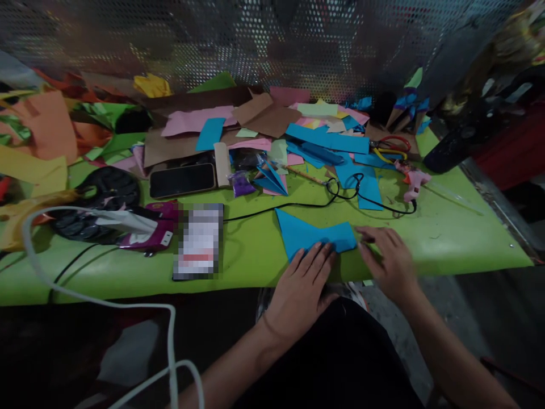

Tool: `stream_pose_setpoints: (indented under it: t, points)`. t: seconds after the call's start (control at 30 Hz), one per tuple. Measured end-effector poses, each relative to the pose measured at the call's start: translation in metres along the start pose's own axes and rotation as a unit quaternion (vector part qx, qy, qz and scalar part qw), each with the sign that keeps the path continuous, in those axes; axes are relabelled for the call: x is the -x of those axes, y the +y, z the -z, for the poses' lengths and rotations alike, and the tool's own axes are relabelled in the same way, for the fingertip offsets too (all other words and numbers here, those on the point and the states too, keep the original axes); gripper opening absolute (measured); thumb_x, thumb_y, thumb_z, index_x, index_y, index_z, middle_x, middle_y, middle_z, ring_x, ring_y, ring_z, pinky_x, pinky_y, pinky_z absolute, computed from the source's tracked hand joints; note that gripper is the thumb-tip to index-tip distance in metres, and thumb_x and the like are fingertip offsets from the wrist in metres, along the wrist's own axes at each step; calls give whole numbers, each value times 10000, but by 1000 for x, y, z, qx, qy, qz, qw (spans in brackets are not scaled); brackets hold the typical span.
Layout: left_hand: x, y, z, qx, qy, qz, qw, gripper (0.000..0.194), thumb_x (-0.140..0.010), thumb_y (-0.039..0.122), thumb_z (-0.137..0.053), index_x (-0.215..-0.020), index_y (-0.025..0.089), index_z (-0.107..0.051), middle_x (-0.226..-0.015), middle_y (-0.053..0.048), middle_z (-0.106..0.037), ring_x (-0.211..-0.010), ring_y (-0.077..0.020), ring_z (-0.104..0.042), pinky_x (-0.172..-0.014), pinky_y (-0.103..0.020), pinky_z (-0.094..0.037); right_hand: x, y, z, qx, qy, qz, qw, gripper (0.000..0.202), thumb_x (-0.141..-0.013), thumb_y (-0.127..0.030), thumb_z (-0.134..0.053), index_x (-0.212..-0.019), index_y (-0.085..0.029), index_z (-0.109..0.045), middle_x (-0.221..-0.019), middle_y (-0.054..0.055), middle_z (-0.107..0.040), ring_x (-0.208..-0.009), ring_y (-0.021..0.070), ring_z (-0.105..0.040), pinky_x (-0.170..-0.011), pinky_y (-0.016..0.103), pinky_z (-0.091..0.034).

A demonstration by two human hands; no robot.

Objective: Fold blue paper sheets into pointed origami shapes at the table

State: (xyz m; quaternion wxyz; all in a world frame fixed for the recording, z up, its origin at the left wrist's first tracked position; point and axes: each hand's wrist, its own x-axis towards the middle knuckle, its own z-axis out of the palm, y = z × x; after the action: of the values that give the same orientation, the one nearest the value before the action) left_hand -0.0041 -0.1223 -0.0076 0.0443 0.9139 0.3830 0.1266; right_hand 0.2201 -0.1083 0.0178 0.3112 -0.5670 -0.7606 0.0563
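Observation:
A folded blue paper [317, 233] lies on the green table near its front edge, with a pointed corner at the upper left and a narrower block at the right. My left hand [304, 281] rests on the paper's lower edge, fingers stretched out and pressing it flat. Just beyond the paper's right end is my right hand [389, 258], its thumb and fingers apart with a gap between them and nothing visible inside. Behind the paper, a black cord [293, 204] runs across the table to a pink glue gun [413, 180].
Left of the paper lie a phone with a lit screen [199, 241], a tissue pack [155, 230] and a fan [100, 199]. Farther back are a dark phone [183, 180], scissors [392, 149] and heaped coloured paper [264, 116]. A white cable [106, 302] loops at the front left.

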Motion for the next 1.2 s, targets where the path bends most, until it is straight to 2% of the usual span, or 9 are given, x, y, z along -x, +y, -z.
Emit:
stream_pose_setpoints:
  t: [0.1, 0.2, 0.37, 0.5, 0.7, 0.8, 0.93, 1.07, 1.2]
  points:
    - [0, 0, -2, -5, 2, -1, 1000, 638, -982, 469, -441, -1503, 109, -365, -1612, -79, -326, -1491, -254, -280, -1216, -438, -230, 19, -9, -3, 37, -56, 104, 992, 363, -963, -235, -545, -1324, -272, -568, -1208, 48, -712, -1113, 231, -620, -960, 406, -418]
    - [0, 0, -2, -2, 8, 0, 1000, 614, -981, 430, -457, -1503, 119, -369, -1612, -76, -330, -1492, -248, -280, -1217, -438, -238, 32, -11, -6, 62, -97, 121, 986, 462, -972, -253, -544, -1428, -291, -482, -1370, 17, -638, -1257, 210, -568, -1073, 419, -344]
    - [2, -1, 2, -3, -4, 16, 1000, 592, -987, 424, -454, -1522, 195, -347, -1606, -23, -345, -1481, -225, -311, -1211, -432, -254, 40, 1, -8, 104, -69, 100, 987, 441, -982, -259, -508, -1422, -284, -497, -1400, 26, -613, -1285, 215, -565, -1095, 443, -326]
    - [12, -5, 6, -22, 2, 44, 999, 545, -1002, 427, -425, -1508, 231, -375, -1580, 2, -388, -1460, -208, -355, -1205, -447, -259, 42, 6, -11, 112, -52, 101, 987, 398, -982, -276, -502, -1378, -274, -539, -1390, 28, -622, -1274, 217, -574, -1087, 434, -333]
    - [40, -16, 10, -50, 34, 84, 995, 504, -1016, 402, -395, -1488, 227, -406, -1543, -19, -444, -1415, -204, -431, -1196, -463, -274, 45, 6, -19, 127, -23, 108, 986, 384, -993, -289, -474, -1370, -265, -543, -1395, 42, -617, -1264, 226, -578, -1075, 439, -338]
    - [47, -14, 17, -51, 60, 111, 991, 459, -1006, 376, -424, -1433, 218, -487, -1487, -45, -523, -1370, -226, -491, -1186, -482, -295, 45, 5, -21, 132, -12, 107, 985, 375, -990, -290, -476, -1354, -256, -558, -1385, 46, -625, -1247, 232, -585, -1070, 443, -350]
    - [35, -3, 27, -46, 98, 128, 986, 376, -991, 356, -451, -1287, 197, -621, -1446, -80, -569, -1372, -257, -485, -1163, -490, -341, 39, -2, -21, 127, 0, 103, 987, 324, -962, -270, -509, -1261, -221, -623, -1301, 75, -677, -1186, 250, -609, -1039, 448, -387]
    - [10, 5, 26, -38, 99, 76, 992, 472, -975, 396, -490, -1415, 227, -510, -1524, -90, -478, -1436, -256, -396, -1176, -505, -323, 24, -7, -17, 106, 0, 123, 987, 264, -940, -260, -534, -1169, -235, -662, -1164, 81, -726, -1060, 249, -650, -941, 440, -455]
    - [-1, -1, 13, -40, 72, 78, 993, 494, -961, 424, -516, -1425, 256, -492, -1544, -91, -450, -1450, -278, -369, -1161, -554, -320, 0, 5, -13, 85, 21, 135, 987, 266, -951, -307, -538, -1184, -245, -650, -1144, 72, -729, -1040, 249, -661, -884, 423, -490]
